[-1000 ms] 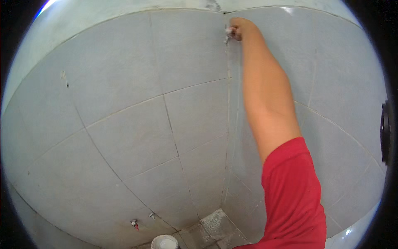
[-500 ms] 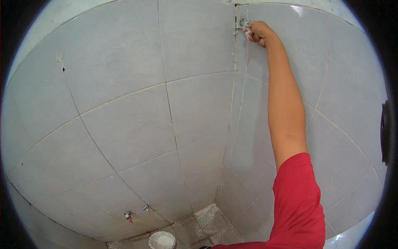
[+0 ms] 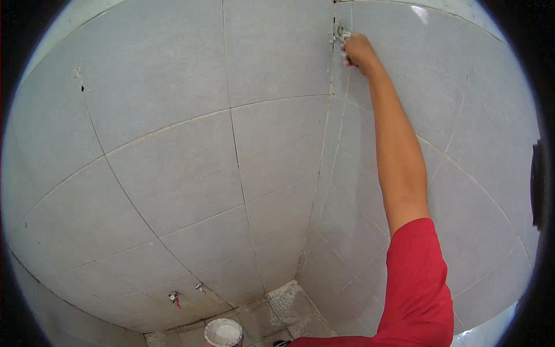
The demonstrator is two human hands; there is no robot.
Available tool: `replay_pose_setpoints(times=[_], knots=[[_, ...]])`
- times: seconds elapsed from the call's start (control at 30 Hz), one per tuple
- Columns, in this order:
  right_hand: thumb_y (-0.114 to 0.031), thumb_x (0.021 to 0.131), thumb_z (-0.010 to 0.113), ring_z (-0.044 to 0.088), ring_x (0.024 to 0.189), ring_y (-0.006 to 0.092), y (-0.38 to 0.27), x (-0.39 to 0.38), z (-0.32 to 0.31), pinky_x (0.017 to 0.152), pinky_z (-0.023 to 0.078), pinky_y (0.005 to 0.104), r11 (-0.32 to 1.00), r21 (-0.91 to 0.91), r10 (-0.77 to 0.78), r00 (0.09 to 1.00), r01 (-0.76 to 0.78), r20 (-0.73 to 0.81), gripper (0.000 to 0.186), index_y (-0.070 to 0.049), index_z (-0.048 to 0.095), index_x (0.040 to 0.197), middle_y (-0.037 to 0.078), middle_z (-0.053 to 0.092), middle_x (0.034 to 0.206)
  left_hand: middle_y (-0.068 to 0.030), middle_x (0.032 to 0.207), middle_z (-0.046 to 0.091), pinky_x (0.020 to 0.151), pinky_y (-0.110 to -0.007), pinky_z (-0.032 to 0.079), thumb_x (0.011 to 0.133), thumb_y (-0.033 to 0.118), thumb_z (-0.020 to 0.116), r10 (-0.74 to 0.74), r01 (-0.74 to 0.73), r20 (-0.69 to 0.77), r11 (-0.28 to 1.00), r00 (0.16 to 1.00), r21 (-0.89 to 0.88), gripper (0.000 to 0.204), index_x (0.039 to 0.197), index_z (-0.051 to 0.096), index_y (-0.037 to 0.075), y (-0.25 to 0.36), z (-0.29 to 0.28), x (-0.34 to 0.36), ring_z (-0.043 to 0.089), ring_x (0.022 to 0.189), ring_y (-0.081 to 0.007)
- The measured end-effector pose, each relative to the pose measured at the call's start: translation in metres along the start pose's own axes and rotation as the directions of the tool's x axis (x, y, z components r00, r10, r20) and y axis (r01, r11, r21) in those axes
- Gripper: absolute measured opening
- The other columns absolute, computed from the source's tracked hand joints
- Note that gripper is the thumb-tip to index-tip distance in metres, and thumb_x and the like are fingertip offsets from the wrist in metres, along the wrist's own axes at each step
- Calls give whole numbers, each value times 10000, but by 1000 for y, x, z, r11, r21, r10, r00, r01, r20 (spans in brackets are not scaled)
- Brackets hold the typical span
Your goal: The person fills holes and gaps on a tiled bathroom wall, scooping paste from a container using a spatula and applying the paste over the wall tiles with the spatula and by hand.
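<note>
My right hand [image 3: 358, 51] is up at the top of the wall corner, at the end of a raised arm in a red sleeve [image 3: 413, 272]. Its fingers are curled closed, and some white paste [image 3: 346, 36] shows at the fingertips. Whether they hold a small tool or only paste is hidden. Right beside the fingers is a rough, chipped patch [image 3: 339, 28] in the grey wall tile, with white smears around it. The open tile joint [image 3: 333, 63] of the corner runs down just left of the hand. My left hand is out of view.
A bucket [image 3: 224, 332] of white paste stands on the floor below. Two small taps [image 3: 174, 298] stick out low on the left wall. Another damaged spot [image 3: 81, 80] marks that wall's upper left. A dark object [image 3: 536, 185] shows at the right rim.
My right hand has turned at the chipped patch, showing more of its back and less of the whitened fingers. The whole view has shifted slightly.
</note>
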State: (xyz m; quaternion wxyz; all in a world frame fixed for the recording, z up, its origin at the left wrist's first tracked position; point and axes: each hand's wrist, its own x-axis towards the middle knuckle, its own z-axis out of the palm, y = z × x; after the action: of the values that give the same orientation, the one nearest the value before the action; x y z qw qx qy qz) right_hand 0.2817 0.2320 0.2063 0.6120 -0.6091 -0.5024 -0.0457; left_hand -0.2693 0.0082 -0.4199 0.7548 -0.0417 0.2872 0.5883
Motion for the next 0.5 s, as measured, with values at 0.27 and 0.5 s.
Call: replay_pose_setpoints(times=[0.27, 0.5], knots=[[-125, 888, 458, 637, 921, 436, 47, -53, 44, 836, 502, 464, 942, -229, -308, 900, 244, -308, 339, 55, 562, 1155, 269, 660, 943, -63, 1321, 548, 966, -557, 432, 853, 576, 481, 10, -10, 14, 1000, 1000, -22, 599, 1301, 521, 181, -6, 2, 16, 513, 1203, -324], [-81, 896, 446, 622, 890, 466, 27, -79, 65, 800, 475, 512, 984, 95, -113, 941, 150, -320, 403, 32, 514, 1277, 284, 651, 905, -76, 1310, 557, 965, -547, 438, 856, 565, 508, 61, -62, -27, 998, 998, -33, 602, 1306, 524, 166, 2, -1, 18, 526, 1188, -318]])
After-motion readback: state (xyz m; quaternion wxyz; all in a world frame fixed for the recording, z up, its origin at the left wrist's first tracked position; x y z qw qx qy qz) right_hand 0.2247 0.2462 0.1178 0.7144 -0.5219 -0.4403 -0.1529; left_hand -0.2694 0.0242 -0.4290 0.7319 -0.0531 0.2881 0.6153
